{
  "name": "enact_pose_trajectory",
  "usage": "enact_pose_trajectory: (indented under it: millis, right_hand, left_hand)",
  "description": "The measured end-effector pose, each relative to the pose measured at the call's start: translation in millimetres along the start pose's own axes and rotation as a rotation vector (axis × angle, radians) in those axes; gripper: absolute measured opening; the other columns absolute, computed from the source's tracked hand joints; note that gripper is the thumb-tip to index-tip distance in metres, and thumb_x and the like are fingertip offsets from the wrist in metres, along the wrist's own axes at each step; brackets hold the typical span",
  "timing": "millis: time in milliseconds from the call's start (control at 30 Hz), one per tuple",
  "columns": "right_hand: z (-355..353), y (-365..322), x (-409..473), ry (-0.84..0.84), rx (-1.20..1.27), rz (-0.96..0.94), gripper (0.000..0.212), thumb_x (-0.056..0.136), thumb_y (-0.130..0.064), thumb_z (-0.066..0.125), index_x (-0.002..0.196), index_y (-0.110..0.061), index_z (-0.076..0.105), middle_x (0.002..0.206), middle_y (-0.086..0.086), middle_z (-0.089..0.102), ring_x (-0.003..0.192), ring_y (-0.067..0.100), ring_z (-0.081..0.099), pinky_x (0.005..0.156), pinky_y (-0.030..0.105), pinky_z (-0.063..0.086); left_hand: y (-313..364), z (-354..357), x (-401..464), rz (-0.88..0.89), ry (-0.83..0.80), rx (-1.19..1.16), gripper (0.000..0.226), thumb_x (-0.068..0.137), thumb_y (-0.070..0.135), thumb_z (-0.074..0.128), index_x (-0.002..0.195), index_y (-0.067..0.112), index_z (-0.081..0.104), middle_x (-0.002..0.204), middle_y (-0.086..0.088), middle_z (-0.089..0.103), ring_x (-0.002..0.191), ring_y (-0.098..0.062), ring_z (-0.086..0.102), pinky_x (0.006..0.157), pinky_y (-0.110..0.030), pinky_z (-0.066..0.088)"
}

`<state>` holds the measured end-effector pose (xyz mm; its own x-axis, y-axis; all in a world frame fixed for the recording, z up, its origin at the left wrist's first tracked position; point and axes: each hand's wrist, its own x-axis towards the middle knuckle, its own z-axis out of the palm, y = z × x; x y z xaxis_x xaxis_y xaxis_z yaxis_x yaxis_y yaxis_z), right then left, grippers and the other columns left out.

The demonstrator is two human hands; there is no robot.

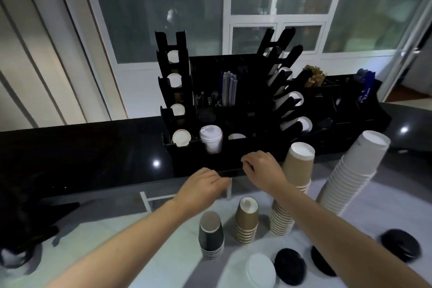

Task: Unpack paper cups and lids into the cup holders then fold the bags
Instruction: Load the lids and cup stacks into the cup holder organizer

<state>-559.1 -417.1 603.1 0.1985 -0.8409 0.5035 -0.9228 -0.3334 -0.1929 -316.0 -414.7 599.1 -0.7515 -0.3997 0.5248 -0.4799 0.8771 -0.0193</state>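
1. Dark glass panes and white window frames back a glossy black tabletop (93,159), with a pale lower surface nearer the camera.
2. On the far left of the black cup holder (210,156), an upright rack shows white cup rims in its round slots; a short white cup stack (211,139) stands in a front slot.
3. The left hand (203,186) hovers at the holder's near edge, fingers loosely bent; its grip looks released, holding nothing I can make out.
4. The right hand (260,167) sits just beside it against the holder's front, fingers curled inward; whether that grip pinches anything is hidden by blur.
5. Near, on the pale surface: a dark cup stack (210,234), a short brown stack (247,220), a tall brown stack (293,184) and a leaning white stack (350,173).
6. Lids (289,269), black and white, lie loose at the near right.
7. Risk, as I judge it: the right forearm passes just beside the tall brown stack, so a sideways pull could topple it into the leaning white one.
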Motion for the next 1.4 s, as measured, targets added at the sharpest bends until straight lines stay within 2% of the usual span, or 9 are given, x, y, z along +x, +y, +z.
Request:
enact_pose_trajectory:
  millis: [200, 333, 433, 500, 667, 833, 1067, 1200, 1400]
  right_hand:
    - [1, 3, -99, -0.031, 0.087, 0.034, 0.018, 0.094, -0.020, 0.057, 0.088, -0.012, 0.072, 0.083, 0.004, 0.071, 0.075, 0.025, 0.065, 0.067, 0.037, 0.053]
    - [12, 2, -164, -0.162, 0.113, 0.086, 0.020, 0.094, -0.026, 0.054, 0.091, -0.013, 0.069, 0.085, 0.002, 0.068, 0.077, 0.024, 0.064, 0.067, 0.039, 0.054]
    - [35, -2, -208, -0.395, 0.096, 0.230, 0.043, 0.096, -0.047, 0.052, 0.128, -0.021, 0.064, 0.130, 0.000, 0.064, 0.115, 0.022, 0.061, 0.093, 0.033, 0.050]
    - [55, -5, -232, -0.585, 0.061, 0.267, 0.062, 0.096, -0.056, 0.051, 0.150, -0.028, 0.043, 0.160, 0.002, 0.036, 0.140, 0.021, 0.042, 0.110, 0.033, 0.039]
    - [94, -20, -255, -0.810, 0.047, 0.301, 0.088, 0.091, -0.052, 0.063, 0.160, -0.034, 0.013, 0.168, 0.009, 0.007, 0.153, 0.028, 0.017, 0.121, 0.038, 0.026]
    - [111, -31, -265, -0.831, 0.039, 0.363, 0.099, 0.088, -0.047, 0.070, 0.158, -0.043, 0.000, 0.165, 0.010, -0.002, 0.152, 0.035, 0.008, 0.120, 0.043, 0.028]
    - [119, -38, -268, -0.793, -0.035, 0.357, 0.093, 0.091, -0.044, 0.064, 0.158, -0.044, 0.000, 0.161, 0.011, 0.009, 0.144, 0.035, 0.024, 0.113, 0.043, 0.037]
    - [104, -43, -261, -0.736, 0.023, 0.399, 0.092, 0.087, -0.042, 0.065, 0.158, -0.043, 0.006, 0.157, 0.008, 0.013, 0.136, 0.035, 0.032, 0.110, 0.042, 0.039]
    - [46, -49, -216, -0.489, 0.093, 0.342, 0.088, 0.086, -0.048, 0.064, 0.157, -0.037, 0.015, 0.151, 0.005, 0.020, 0.130, 0.026, 0.038, 0.106, 0.032, 0.041]
  left_hand:
    - [71, 43, -28, 0.025, -0.227, -0.141, 0.065, 0.061, 0.006, 0.084, 0.122, 0.018, 0.065, 0.093, 0.000, 0.069, 0.080, -0.023, 0.065, 0.067, -0.027, 0.054]
    - [104, 75, -55, -0.018, -0.437, -0.183, 0.037, 0.082, 0.009, 0.061, 0.118, 0.016, 0.062, 0.111, -0.004, 0.066, 0.099, -0.028, 0.062, 0.077, -0.037, 0.054]
    - [116, 94, -79, -0.056, -0.542, -0.177, 0.031, 0.090, 0.020, 0.054, 0.120, 0.017, 0.062, 0.118, -0.003, 0.063, 0.108, -0.029, 0.059, 0.088, -0.037, 0.049]
    - [122, 103, -94, -0.086, -0.594, -0.179, 0.036, 0.093, 0.022, 0.047, 0.125, 0.015, 0.062, 0.121, -0.004, 0.062, 0.108, -0.032, 0.059, 0.089, -0.038, 0.049]
    - [124, 107, -117, -0.137, -0.632, -0.183, 0.039, 0.096, 0.022, 0.041, 0.131, 0.016, 0.058, 0.130, -0.002, 0.058, 0.113, -0.029, 0.055, 0.095, -0.036, 0.045]
    - [121, 100, -126, -0.148, -0.612, -0.199, 0.032, 0.094, 0.021, 0.048, 0.122, 0.014, 0.062, 0.118, -0.004, 0.063, 0.104, -0.030, 0.058, 0.087, -0.037, 0.049]
    - [120, 91, -132, -0.129, -0.538, -0.230, 0.024, 0.086, 0.015, 0.058, 0.107, 0.013, 0.069, 0.106, -0.004, 0.068, 0.090, -0.028, 0.064, 0.075, -0.033, 0.053]
    - [116, 82, -118, -0.104, -0.513, -0.200, 0.026, 0.089, 0.016, 0.051, 0.109, 0.012, 0.067, 0.116, -0.003, 0.065, 0.099, -0.029, 0.060, 0.081, -0.037, 0.051]
    - [92, 53, -65, -0.038, -0.231, -0.197, 0.022, 0.087, 0.016, 0.057, 0.104, 0.015, 0.071, 0.112, 0.003, 0.069, 0.096, -0.024, 0.063, 0.079, -0.037, 0.054]
